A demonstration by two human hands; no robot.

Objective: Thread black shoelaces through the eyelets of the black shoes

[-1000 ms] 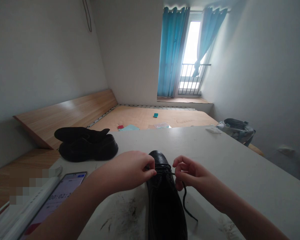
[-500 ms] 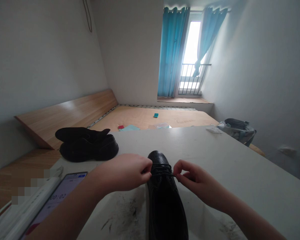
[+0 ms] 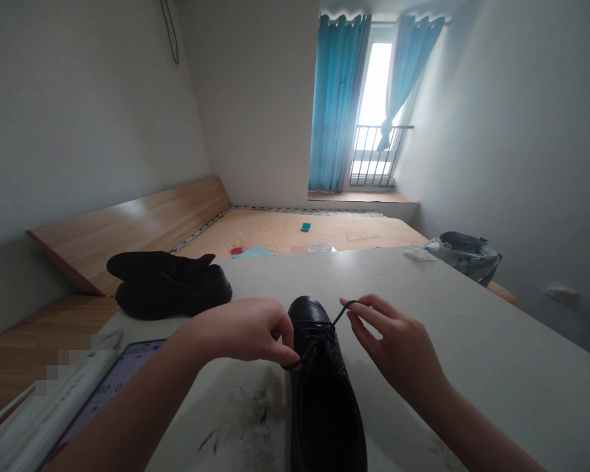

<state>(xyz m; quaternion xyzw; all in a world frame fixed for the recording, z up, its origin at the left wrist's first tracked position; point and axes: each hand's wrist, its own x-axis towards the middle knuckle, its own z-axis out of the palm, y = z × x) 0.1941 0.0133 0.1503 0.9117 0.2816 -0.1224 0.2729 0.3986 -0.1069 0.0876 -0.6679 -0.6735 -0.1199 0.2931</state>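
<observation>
A black leather shoe (image 3: 324, 393) stands on the white table (image 3: 472, 341) right in front of me, toe pointing away. My left hand (image 3: 243, 331) is closed in a pinch on one end of the black shoelace (image 3: 302, 357) at the shoe's left side. My right hand (image 3: 398, 344) pinches the other lace end (image 3: 341, 313) with thumb and forefinger, the remaining fingers stretched out, just right of the toe. The lace crosses over the shoe's top between both hands.
A second black shoe (image 3: 170, 285) lies at the table's far left. A phone (image 3: 105, 390) showing a timer and a white power strip (image 3: 39, 413) sit at the near left. Dark scuff marks (image 3: 248, 413) stain the table. A wooden bed platform (image 3: 295, 229) and a bag (image 3: 465, 252) lie beyond.
My right hand has lifted its lace end up and away over the toe, fingers spreading. My left hand has pulled its end down and toward me at the shoe's left side.
</observation>
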